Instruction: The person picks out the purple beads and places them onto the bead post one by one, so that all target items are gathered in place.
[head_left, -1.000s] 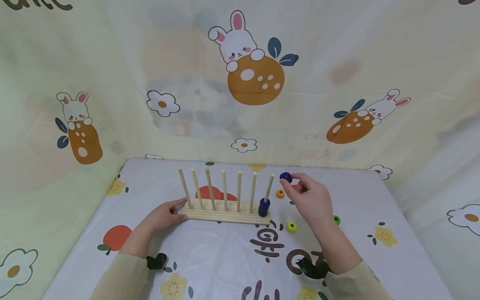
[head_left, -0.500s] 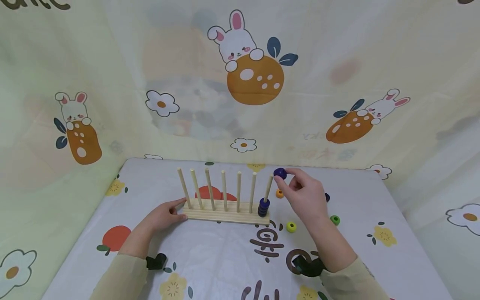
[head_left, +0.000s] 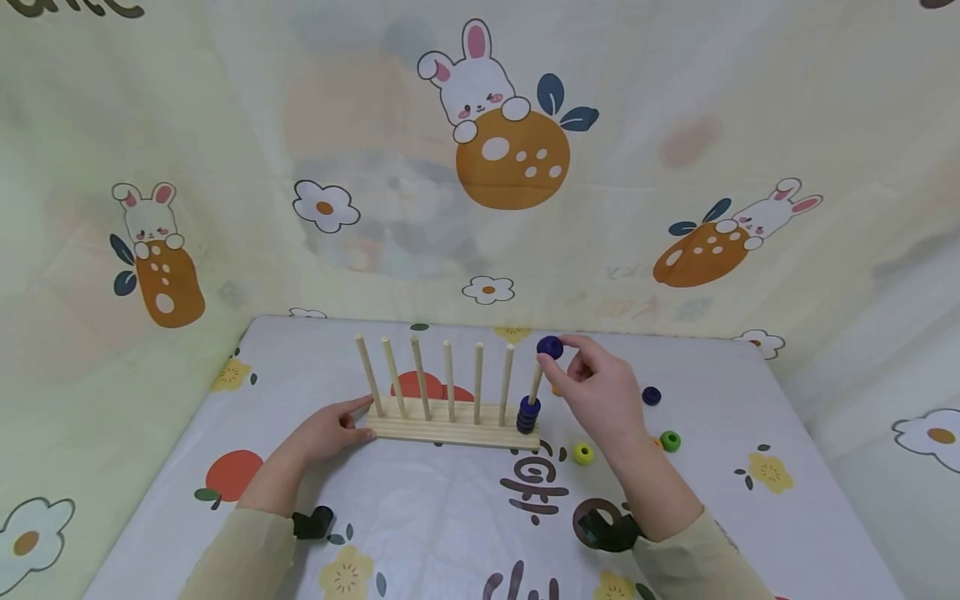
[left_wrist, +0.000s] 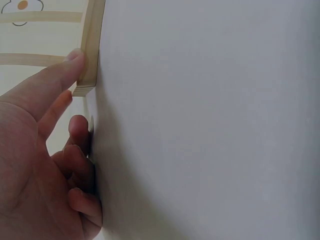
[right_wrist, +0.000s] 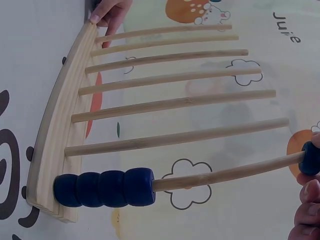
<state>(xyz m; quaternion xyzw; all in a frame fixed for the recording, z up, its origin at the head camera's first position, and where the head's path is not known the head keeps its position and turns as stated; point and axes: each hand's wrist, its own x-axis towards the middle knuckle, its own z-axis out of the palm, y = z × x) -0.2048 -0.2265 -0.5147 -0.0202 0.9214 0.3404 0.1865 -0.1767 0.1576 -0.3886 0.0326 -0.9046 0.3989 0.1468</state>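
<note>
A wooden peg stand [head_left: 453,432] with a row of upright rods stands on the cloth-covered table. Several dark blue beads [right_wrist: 104,188] are stacked at the bottom of its rightmost rod [right_wrist: 225,173]. Between thumb and index finger, my right hand [head_left: 600,396] pinches another blue bead [head_left: 550,347] at that rod's top; the right wrist view shows it meeting the rod's tip. My left hand [head_left: 328,435] holds the left end of the base, thumb at the front edge and index finger behind. Its other fingers curl near the cloth [left_wrist: 200,125].
Loose beads lie to the right: a yellow-green bead [head_left: 583,453], a green bead [head_left: 671,441] and a dark blue bead [head_left: 652,396]. Orange beads are partly hidden by the right hand and forearm. A printed curtain [head_left: 405,250] hangs behind the table.
My right hand has moved left with its blue bead, from beside the rightmost rod to the rod's top. The loose dark blue bead has come into sight. My left hand stays put.
</note>
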